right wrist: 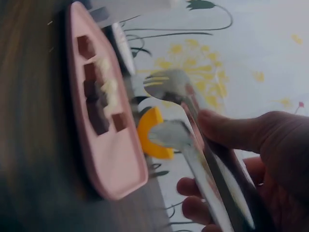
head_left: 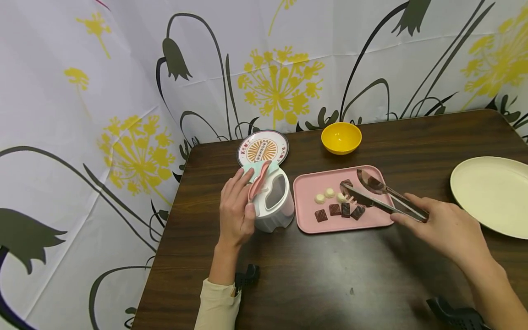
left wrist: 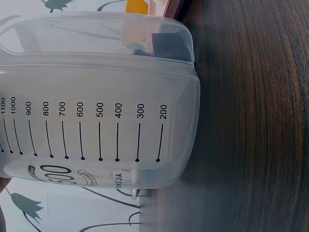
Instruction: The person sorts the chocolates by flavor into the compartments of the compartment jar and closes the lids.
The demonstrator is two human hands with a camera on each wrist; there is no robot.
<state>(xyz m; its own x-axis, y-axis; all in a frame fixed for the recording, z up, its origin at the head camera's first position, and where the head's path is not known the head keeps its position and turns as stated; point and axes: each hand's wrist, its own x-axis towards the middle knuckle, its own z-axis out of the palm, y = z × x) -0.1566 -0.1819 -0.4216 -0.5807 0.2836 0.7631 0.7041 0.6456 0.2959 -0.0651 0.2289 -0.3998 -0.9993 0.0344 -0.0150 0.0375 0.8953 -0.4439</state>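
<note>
My left hand (head_left: 236, 208) holds the raised mint-green and pink lid of a clear plastic storage container (head_left: 275, 213), which stands upright on the table. Printed volume marks show on the container's wall (left wrist: 101, 87) in the left wrist view. My right hand (head_left: 447, 229) grips metal tongs (head_left: 387, 201). Their tips are spread above a pink tray (head_left: 330, 226), with nothing between them in the right wrist view. Dark square chocolates (head_left: 321, 215) and round white candies (head_left: 319, 198) lie on the tray; the tongs partly hide some of them.
A yellow bowl (head_left: 341, 138) stands behind the tray. Behind the container lies a white plate (head_left: 272, 140) with a printed sunburst. A large cream plate (head_left: 495, 192) sits at the right. The dark wooden table (head_left: 309, 275) meets a flowered cloth backdrop (head_left: 280, 27).
</note>
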